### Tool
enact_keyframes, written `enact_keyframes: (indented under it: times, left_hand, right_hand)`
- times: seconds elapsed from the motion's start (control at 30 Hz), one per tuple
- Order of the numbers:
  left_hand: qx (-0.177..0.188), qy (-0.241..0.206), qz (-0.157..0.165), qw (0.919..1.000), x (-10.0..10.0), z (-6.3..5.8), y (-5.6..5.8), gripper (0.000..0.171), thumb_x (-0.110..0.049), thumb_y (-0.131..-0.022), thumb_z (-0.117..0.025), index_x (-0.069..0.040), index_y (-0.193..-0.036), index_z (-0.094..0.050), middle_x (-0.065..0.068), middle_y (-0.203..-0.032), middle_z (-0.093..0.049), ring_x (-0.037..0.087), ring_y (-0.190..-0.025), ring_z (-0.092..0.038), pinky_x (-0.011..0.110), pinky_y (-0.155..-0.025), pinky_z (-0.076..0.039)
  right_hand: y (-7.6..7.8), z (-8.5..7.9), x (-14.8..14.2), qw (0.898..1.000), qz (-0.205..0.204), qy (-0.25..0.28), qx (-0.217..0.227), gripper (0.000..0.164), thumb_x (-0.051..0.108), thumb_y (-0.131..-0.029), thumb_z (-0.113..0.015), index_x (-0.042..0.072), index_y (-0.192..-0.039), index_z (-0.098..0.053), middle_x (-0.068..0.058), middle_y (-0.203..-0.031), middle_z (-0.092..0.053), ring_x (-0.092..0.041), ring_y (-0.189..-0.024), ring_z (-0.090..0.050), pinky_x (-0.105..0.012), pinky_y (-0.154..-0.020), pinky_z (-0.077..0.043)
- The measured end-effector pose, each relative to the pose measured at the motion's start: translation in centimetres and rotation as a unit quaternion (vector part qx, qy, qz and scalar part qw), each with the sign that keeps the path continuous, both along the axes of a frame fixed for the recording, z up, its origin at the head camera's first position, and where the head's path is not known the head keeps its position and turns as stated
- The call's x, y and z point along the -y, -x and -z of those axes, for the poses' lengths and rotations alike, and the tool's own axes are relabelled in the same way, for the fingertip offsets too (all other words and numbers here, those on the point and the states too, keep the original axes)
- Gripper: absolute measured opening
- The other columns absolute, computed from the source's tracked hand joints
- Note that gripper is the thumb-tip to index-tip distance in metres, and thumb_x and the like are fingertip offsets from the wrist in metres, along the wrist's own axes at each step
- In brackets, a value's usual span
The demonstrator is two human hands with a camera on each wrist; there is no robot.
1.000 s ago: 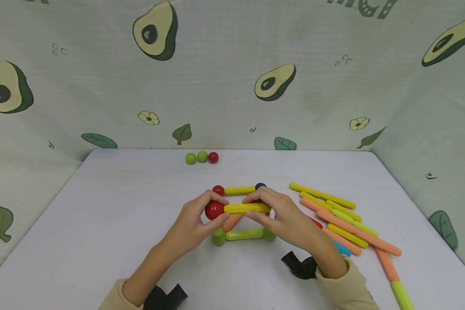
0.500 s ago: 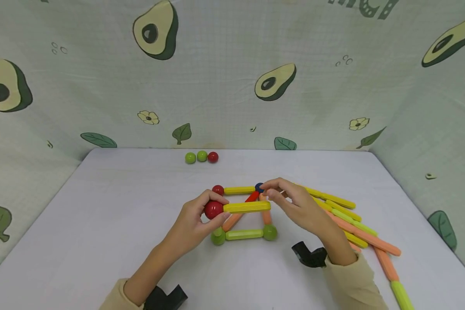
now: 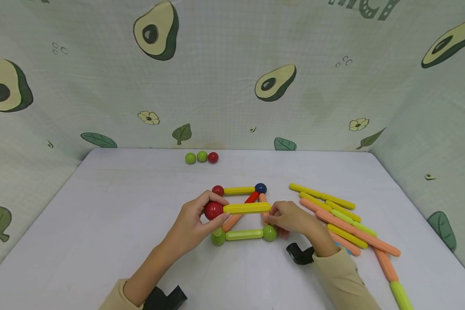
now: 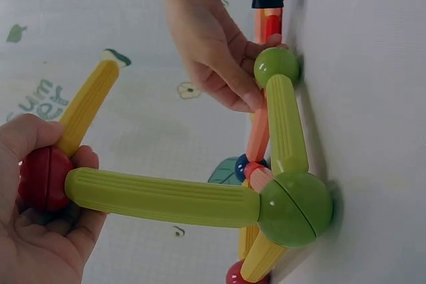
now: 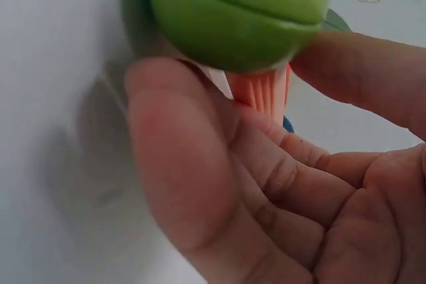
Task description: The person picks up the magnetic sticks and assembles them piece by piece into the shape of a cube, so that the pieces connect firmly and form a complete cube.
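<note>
Near the middle of the table my left hand (image 3: pixel 195 221) grips a red magnetic ball (image 3: pixel 213 210). From that ball a yellow rod (image 3: pixel 247 208) sticks out to the right, its far end free. The left wrist view shows a green rod (image 4: pixel 163 197) linking the held ball down to a green ball (image 4: pixel 296 209) on the table. My right hand (image 3: pixel 292 218) has its thumb and fingers curled about the front-right green ball (image 3: pixel 270 233), where an orange rod (image 5: pixel 256 94) joins it. That rod runs back to a blue ball (image 3: pixel 261 188).
The base frame also has a light green front rod (image 3: pixel 244 234), a red diagonal rod (image 3: pixel 252 197) and a back-left red ball (image 3: pixel 218 190). Loose rods (image 3: pixel 348 224) lie piled at the right. Two green balls (image 3: pixel 196 156) and a red ball (image 3: pixel 213 157) sit at the back.
My right hand let go of the yellow rod, moved right to beside the blue ball, then came forward and down to the front-right green ball. The left hand keeps its hold in place.
</note>
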State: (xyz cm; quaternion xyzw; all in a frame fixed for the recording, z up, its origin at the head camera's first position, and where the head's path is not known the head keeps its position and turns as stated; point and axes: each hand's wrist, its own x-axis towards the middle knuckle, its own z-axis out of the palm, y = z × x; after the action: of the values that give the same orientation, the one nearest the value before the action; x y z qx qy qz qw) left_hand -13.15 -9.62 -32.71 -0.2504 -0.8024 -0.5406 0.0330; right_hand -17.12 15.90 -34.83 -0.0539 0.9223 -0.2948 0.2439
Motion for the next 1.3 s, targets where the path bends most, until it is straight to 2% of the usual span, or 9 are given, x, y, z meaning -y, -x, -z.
enact_keyframes:
  times: [0.3,0.7,0.97,1.07,1.13,1.23,1.3]
  left_hand:
    - [0.012,0.005,-0.006,0.9999,0.5,-0.3,-0.4,0.027,-0.009,-0.082,-0.07,-0.013,-0.105,-0.057,0.004,-0.107,-0.063,0.019,-0.093,-0.059,0.021,-0.073,-0.055]
    - [0.015,0.008,-0.011,0.9998,2.9,-0.1,-1.3,0.025,-0.008,-0.082,-0.07,-0.012,-0.103,-0.058,0.005,-0.105,-0.063,0.016,-0.09,-0.059,0.021,-0.072,-0.055]
    - [0.019,-0.001,-0.017,0.9997,3.6,0.0,-1.6,0.024,-0.01,-0.083,-0.07,-0.011,-0.103,-0.058,0.008,-0.106,-0.062,0.018,-0.092,-0.058,0.021,-0.074,-0.054]
    - [0.022,-0.005,-0.015,0.9996,3.6,0.0,-1.6,0.024,-0.01,-0.083,-0.069,-0.011,-0.104,-0.057,0.006,-0.106,-0.061,0.018,-0.093,-0.057,0.021,-0.075,-0.054]
    - [0.024,-0.005,-0.016,0.9996,3.6,0.0,-1.6,0.024,-0.01,-0.083,-0.069,-0.011,-0.103,-0.057,0.005,-0.106,-0.061,0.019,-0.093,-0.057,0.021,-0.074,-0.054]
    - [0.024,-0.004,-0.015,0.9996,3.7,0.0,-1.6,0.024,-0.01,-0.083,-0.069,-0.011,-0.104,-0.058,0.007,-0.106,-0.061,0.018,-0.092,-0.058,0.021,-0.074,-0.055]
    - [0.024,-0.004,-0.015,0.9996,3.7,-0.1,-1.7,0.024,-0.01,-0.083,-0.069,-0.011,-0.103,-0.058,0.007,-0.106,-0.062,0.018,-0.092,-0.058,0.021,-0.074,-0.054]
  right_hand:
    - [-0.4,0.0,1.1,0.999,-0.005,0.03,0.017,0.021,0.026,-0.09,-0.062,0.006,-0.085,-0.055,-0.004,-0.058,-0.056,-0.015,-0.048,-0.054,-0.026,-0.05,-0.047]
    - [-1.3,0.0,2.9,0.998,-0.015,0.042,0.04,0.022,0.027,-0.088,-0.064,0.008,-0.083,-0.054,-0.003,-0.059,-0.054,-0.015,-0.048,-0.05,-0.023,-0.049,-0.043]
    - [-1.3,0.0,3.2,0.998,-0.03,0.041,0.027,0.022,0.029,-0.088,-0.063,0.009,-0.085,-0.054,-0.003,-0.06,-0.055,-0.015,-0.05,-0.05,-0.023,-0.051,-0.042]
    - [-0.6,-0.6,2.9,0.999,-0.037,0.028,-0.006,0.021,0.029,-0.089,-0.062,0.009,-0.088,-0.056,-0.003,-0.065,-0.055,-0.015,-0.055,-0.05,-0.024,-0.053,-0.04]
    - [0.4,-1.1,2.7,0.998,-0.042,0.022,-0.041,0.022,0.03,-0.089,-0.061,0.008,-0.091,-0.057,-0.003,-0.07,-0.055,-0.015,-0.061,-0.049,-0.024,-0.056,-0.039]
    - [2.7,-1.8,2.8,0.994,-0.051,0.03,-0.094,0.023,0.029,-0.09,-0.06,0.007,-0.097,-0.059,-0.005,-0.084,-0.058,-0.017,-0.074,-0.051,-0.025,-0.062,-0.042]
    - [4.5,-2.3,3.3,0.991,-0.056,0.044,-0.113,0.026,0.03,-0.09,-0.061,0.007,-0.101,-0.06,-0.007,-0.093,-0.059,-0.019,-0.082,-0.052,-0.027,-0.067,-0.045]
